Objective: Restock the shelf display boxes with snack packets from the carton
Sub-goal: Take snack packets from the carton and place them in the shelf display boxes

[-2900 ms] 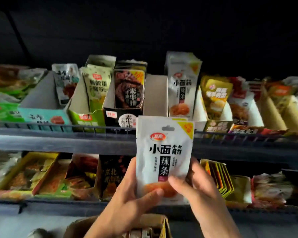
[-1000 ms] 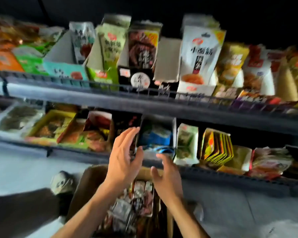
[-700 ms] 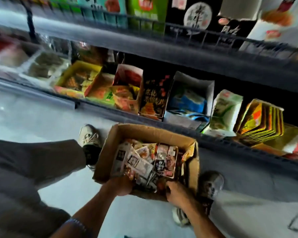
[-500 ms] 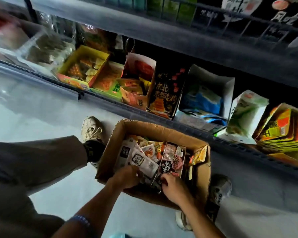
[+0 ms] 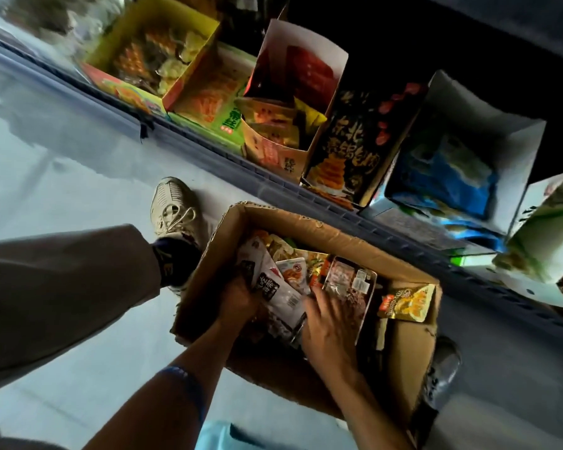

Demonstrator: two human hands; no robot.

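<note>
A brown cardboard carton (image 5: pixel 309 222) stands on the floor below the shelf, filled with mixed snack packets. Both my hands are inside it. My left hand (image 5: pixel 236 298) grips a white packet with black lettering (image 5: pixel 275 287) at its lower end. My right hand (image 5: pixel 329 323) lies with fingers spread on the upright packets, touching a reddish clear-window packet (image 5: pixel 351 284). A gold packet (image 5: pixel 407 302) leans at the carton's right side. Display boxes line the shelf above: a black box (image 5: pixel 351 151), a red and white box (image 5: pixel 293 79) and a white box with blue packets (image 5: pixel 452 170).
A yellow display box (image 5: pixel 156 50) and a green box (image 5: pixel 215 105) sit at the shelf's left. The blue shelf rail (image 5: pixel 208 147) runs diagonally. My left leg and shoe (image 5: pixel 173 209) stand beside the carton; my other shoe (image 5: pixel 442 371) is at its right corner.
The white packet was set in the upper shelf box, then my view dropped to the carton. Both hands went into it and now sift the packets; the left has taken hold of a white one.
</note>
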